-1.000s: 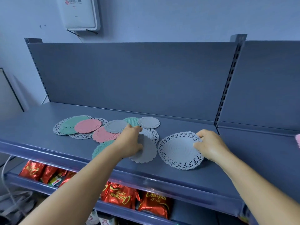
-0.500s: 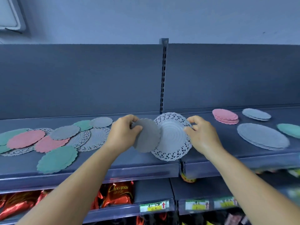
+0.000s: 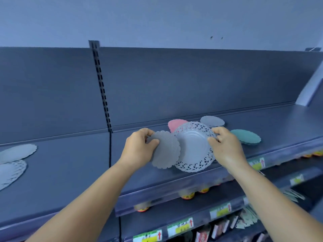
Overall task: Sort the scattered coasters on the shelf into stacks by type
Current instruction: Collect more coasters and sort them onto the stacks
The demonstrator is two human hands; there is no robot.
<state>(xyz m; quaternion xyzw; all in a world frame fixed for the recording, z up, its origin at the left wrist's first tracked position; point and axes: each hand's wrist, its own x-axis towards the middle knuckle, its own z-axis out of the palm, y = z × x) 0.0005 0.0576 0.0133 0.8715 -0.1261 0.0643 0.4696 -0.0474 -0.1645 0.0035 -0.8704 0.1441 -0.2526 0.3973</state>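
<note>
Your left hand [image 3: 138, 151] pinches a grey coaster [image 3: 166, 151], your right hand [image 3: 225, 147] a lace doily [image 3: 194, 147], above the grey shelf [image 3: 70, 165]; pink stack [image 3: 174, 124] behind, blue wall [image 3: 157, 20] above.

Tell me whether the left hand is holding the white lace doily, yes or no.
No, the left hand pinches the small grey scalloped coaster; the right hand holds the white lace doily.

Both forearms run bare from the lower edge up to the wrists — no sleeve, watch or band shows — and the left hand [image 3: 138, 151] and right hand [image 3: 227, 149] are ungloved, ringless.
</note>
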